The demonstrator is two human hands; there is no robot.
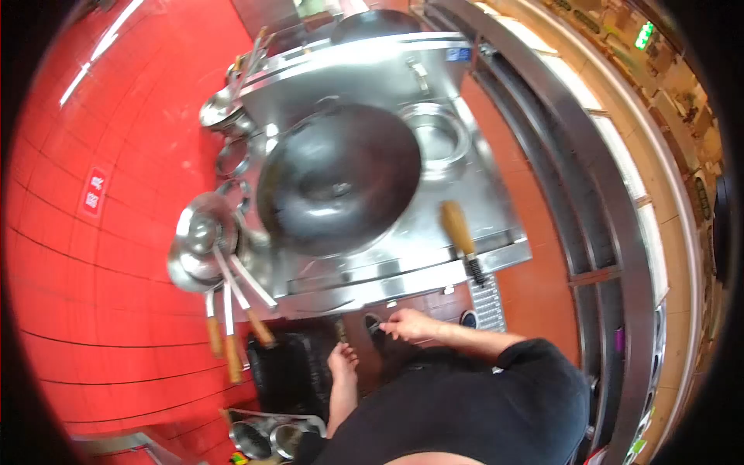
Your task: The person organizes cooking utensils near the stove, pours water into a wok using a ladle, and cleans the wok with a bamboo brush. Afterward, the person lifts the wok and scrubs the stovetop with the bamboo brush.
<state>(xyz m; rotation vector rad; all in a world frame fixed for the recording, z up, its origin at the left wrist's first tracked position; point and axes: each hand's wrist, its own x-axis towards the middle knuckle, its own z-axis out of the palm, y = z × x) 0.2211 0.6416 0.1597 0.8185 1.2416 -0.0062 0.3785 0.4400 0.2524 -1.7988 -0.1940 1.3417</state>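
My left hand [342,361] is low in front of the stove with its fingers curled. A thin yellowish strip [341,330] shows just above its fingertips; whether the hand holds it, I cannot tell. My right hand [407,325] is just below the stove's front edge, fingers drawn together and pointing left. Anything inside its grip is too small to make out. Beyond both hands, a large dark wok [341,186] sits on the steel stove [403,260]. To its right lies a brush-like tool with a wooden handle [456,225], its dark end over the front edge.
Behind the tool stands a round steel pot [438,141]. Steel ladles and pans with wooden handles [232,356] hang at the left by the red tiled wall [101,287]. A black bin [287,376] is low at left. Steel shelving [570,163] runs along the right.
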